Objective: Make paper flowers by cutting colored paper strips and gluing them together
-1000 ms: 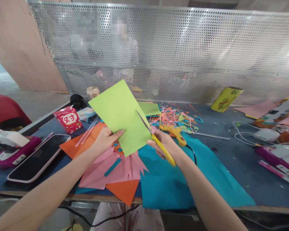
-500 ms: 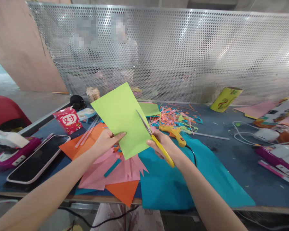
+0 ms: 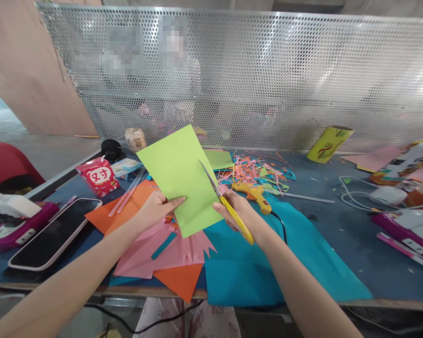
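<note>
My left hand (image 3: 162,206) pinches the lower left edge of a light green sheet of paper (image 3: 178,173), thumb on top. The sheet is held tilted above the table. In my right hand (image 3: 234,206) is a pair of scissors (image 3: 236,218) with yellow handles. Their blades point up and to the left over the right part of the sheet; whether they cut into it I cannot tell. Below the sheet lie pink paper (image 3: 137,258) with cut strips, a short blue strip (image 3: 164,245) and orange paper (image 3: 179,279).
Right of my hands are a large blue sheet (image 3: 303,263) and a yellow glue gun (image 3: 255,195). Colourful paper scraps (image 3: 248,171) are heaped behind. A phone (image 3: 56,234) and a red packet (image 3: 98,176) lie left. A perforated metal screen (image 3: 250,84) stands behind the table.
The green sheet and my left hand have shifted slightly right and down relative to the scissors. My right hand keeps its grip on the scissors, almost in place.
</note>
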### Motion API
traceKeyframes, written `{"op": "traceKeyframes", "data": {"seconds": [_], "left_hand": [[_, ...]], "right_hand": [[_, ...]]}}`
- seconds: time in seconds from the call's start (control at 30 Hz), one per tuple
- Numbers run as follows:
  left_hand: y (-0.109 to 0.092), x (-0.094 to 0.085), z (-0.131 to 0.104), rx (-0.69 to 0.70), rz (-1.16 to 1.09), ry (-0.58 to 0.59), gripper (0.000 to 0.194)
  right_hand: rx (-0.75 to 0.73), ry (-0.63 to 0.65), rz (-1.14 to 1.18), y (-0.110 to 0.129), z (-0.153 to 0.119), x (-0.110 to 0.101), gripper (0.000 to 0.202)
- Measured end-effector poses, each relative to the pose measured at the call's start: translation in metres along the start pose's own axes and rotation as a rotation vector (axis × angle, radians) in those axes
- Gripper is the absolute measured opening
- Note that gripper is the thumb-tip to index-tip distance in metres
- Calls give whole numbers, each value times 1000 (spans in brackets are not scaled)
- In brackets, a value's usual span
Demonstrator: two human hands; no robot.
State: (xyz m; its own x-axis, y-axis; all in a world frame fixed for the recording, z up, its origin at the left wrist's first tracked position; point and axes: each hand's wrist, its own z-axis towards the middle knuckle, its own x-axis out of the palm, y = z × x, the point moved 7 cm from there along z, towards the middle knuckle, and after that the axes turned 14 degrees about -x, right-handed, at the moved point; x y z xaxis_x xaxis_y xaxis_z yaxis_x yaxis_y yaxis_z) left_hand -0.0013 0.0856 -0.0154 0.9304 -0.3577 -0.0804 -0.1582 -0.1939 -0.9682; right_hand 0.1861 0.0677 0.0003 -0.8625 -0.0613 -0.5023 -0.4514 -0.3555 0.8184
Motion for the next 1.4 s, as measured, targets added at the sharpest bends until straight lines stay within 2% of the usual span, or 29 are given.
{"op": "traceKeyframes", "data": {"seconds": [0.23, 0.53, 0.83, 1.17, 1.3, 1.4], "left_hand": [[-2, 0, -1, -8, 11, -8, 36], [0, 4, -1, 2, 74, 20, 36], [2, 3, -1, -6, 71, 7, 36], [1, 6, -5, 2, 72, 17, 35], [-3, 6, -6, 90, -3, 59, 31], [-12, -8, -7, 192, -196, -59, 44]], "right_hand": [[25, 20, -81, -4, 1, 1, 49], [-8, 40, -66, 8, -2, 2, 49], [1, -11, -68, -4, 1, 3, 51], [-63, 32, -11, 19, -4, 1, 49], [-74, 5, -49, 20, -8, -1, 47], [-87, 6, -67, 19, -7, 0, 45]]}}
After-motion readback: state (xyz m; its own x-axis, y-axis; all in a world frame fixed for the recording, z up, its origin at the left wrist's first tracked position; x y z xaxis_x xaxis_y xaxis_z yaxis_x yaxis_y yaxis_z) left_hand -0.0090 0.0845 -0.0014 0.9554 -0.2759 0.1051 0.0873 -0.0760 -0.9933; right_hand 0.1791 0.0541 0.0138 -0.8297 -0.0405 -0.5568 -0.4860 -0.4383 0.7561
